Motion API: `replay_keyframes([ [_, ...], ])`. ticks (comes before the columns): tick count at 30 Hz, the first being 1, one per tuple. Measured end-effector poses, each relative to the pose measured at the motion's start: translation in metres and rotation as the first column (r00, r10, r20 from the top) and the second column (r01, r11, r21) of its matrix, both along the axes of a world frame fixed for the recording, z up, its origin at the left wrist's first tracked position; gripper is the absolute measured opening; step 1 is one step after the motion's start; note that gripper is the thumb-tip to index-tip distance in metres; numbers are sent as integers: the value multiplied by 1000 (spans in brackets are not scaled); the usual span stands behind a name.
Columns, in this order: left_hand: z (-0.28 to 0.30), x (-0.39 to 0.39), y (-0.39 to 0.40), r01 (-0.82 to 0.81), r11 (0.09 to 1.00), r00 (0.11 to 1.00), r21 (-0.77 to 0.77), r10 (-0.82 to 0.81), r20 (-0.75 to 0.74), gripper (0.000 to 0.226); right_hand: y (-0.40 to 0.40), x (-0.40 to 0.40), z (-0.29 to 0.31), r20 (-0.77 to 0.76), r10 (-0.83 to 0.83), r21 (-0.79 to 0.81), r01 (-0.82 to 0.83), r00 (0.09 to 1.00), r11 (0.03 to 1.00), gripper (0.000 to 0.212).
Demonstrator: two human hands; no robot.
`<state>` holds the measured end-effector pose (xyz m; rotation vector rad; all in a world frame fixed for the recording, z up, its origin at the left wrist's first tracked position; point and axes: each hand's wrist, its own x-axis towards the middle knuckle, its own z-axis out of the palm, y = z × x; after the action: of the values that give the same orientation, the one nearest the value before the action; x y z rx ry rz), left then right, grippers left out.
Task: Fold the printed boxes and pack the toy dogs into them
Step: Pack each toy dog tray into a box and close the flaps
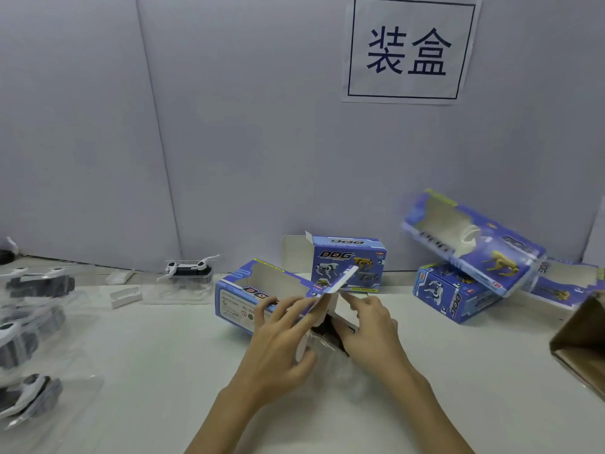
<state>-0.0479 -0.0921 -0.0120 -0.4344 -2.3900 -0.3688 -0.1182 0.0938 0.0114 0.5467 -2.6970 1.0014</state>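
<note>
- Toy dogs [31,393] in clear wrap are lying at the far left of the white table [147,371], and one more toy dog [188,268] is sitting in a clear tray near the wall.
- Next, the printed box [248,298] with a window is lying on its side in the middle, with its open end facing the hands.
- The left hand [278,342] is holding that box, with fingers spread over its side and end flap.
- The right hand [370,326] is pushing a dark toy in clear wrap into the open end, with its fingers curling round the toy and one finger sticking out.
- Behind them, a closed box [348,265] is standing up, and more boxes [458,263] are piling up on the right.
- The wrap could be catching on a flap, so the flap could be bending or tearing.
- The leaning box on the pile could be sliding off if something bumps it.
- The toy in the box is mostly hiding behind the hands, so I cannot tell how far in it is.
- The top box on the pile is blurry, and a brown carton [582,342] is cut off at the right edge.
</note>
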Motion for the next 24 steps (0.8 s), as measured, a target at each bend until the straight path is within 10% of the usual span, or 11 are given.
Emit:
replay_keyframes([
  [5, -3, 0, 4, 20, 977, 1000, 211, -24, 16, 62, -3, -4, 2, 82, 77, -637, -7, 994, 771, 46],
  [11, -11, -4, 4, 25, 940, 1000, 339, -17, -27, 68, -4, -11, 0, 157, 150, -936, 99, 976, 337, 47],
  [13, -13, -6, 3, 23, 927, 1000, 375, -19, -14, 72, -3, -14, 0, 167, 122, -911, 106, 978, 397, 45],
  [18, -12, -10, 8, 7, 881, 999, 474, -26, 33, 73, -10, -7, -11, 108, -109, -319, 139, 988, 937, 29],
  [24, -14, -6, 8, -7, 908, 997, 418, -26, 72, 83, -1, -5, -3, 122, -16, -339, 56, 992, 939, 32],
])
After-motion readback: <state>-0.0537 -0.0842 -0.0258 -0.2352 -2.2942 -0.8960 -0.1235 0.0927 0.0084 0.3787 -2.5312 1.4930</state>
